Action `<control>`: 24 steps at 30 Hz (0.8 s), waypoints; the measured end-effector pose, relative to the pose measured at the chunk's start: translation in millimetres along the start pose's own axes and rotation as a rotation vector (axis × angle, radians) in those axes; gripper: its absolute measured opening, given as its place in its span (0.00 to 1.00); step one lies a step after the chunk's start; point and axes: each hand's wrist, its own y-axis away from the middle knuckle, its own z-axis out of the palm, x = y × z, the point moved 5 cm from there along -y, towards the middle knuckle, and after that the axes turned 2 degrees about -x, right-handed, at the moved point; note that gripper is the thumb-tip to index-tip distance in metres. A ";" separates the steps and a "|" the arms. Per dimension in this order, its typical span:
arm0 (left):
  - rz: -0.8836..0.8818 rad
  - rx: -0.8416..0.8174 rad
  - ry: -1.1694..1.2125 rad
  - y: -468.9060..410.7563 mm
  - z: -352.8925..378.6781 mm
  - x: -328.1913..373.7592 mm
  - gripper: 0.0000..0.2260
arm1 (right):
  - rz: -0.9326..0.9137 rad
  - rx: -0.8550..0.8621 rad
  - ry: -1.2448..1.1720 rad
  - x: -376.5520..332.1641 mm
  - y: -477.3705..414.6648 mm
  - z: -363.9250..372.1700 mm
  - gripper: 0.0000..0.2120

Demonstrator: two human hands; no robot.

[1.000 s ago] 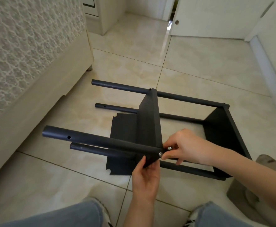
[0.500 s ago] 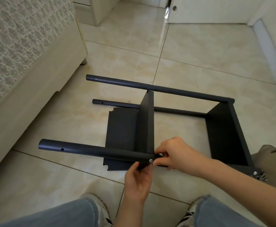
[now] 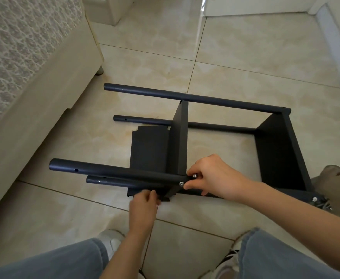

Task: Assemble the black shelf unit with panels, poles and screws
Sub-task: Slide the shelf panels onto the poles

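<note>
Knees in jeans (image 3: 44, 262) at the bottom edge, white shoe (image 3: 112, 240) between them. Left hand (image 3: 143, 204) just ahead, fingers curled on the bottom corner of the middle panel (image 3: 179, 141), gripping it at floor level. Right hand (image 3: 211, 175) is above and right of it, thumb and forefinger pinched on a screw (image 3: 194, 175) where the near upper pole (image 3: 114, 172) meets that panel's top corner. Second screw (image 3: 181, 183) sits in the pole just beside it, can't tell how far in. Near lower pole (image 3: 124, 182) runs just under the upper one, close to the floor. Shelf unit (image 3: 221, 126) lies on its side on the tiled floor (image 3: 245, 57) directly in front of the knees, poles horizontal, running left-right. Middle panel stands on edge across the poles. Flat panel (image 3: 149, 150) lies on the floor just left of it. End panel (image 3: 275, 150) is upright at the poles' right ends. A few metal fasteners (image 3: 324, 204) sit by its near corner, next to a brown object (image 3: 334, 178). Farther out: far lower pole (image 3: 140, 120) near the floor, far upper pole (image 3: 195, 98) raised, meeting the end panel's top corner. Bed (image 3: 24, 57) with patterned cover along the left, white door (image 3: 255, 5) at the top.
</note>
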 end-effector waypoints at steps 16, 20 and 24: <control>0.534 -0.091 -0.678 -28.9 13.1 -1.4 0.23 | 0.007 -0.030 0.047 -5.6 -1.4 -1.9 0.13; 0.486 -0.035 -0.607 -25.2 14.0 -3.8 0.17 | 0.000 -0.035 0.034 -6.4 -1.2 -0.3 0.12; 0.440 -0.068 -0.636 -22.8 14.5 -6.6 0.13 | -0.002 -0.054 0.029 -6.8 -3.4 9.8 0.11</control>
